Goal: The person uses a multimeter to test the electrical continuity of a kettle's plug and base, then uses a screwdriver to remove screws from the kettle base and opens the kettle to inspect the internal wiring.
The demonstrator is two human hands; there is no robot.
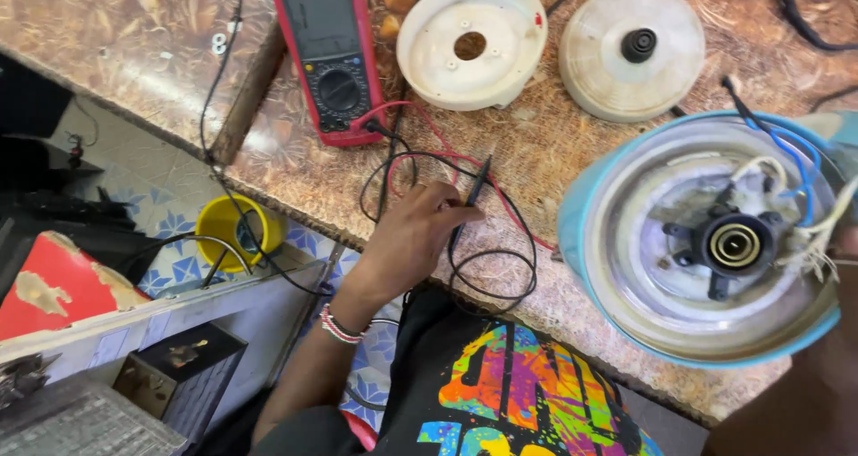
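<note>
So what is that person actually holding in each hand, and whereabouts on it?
The left hand pinches a black meter probe by its lower shaft, tip pointing up. The right hand is mostly out of view beside the upturned kettle; its hold cannot be told.

- The left hand [413, 237], just left of the frame's centre, is bare, with no glove or ring to be seen.
- A beaded bracelet [340, 326] in red, white and dark bands circles the left wrist.
- The forearm below it is bare, with no sleeve.
- At the bottom centre, a black T-shirt [500, 393] carries a bright print in orange, yellow, green, blue and pink.
</note>
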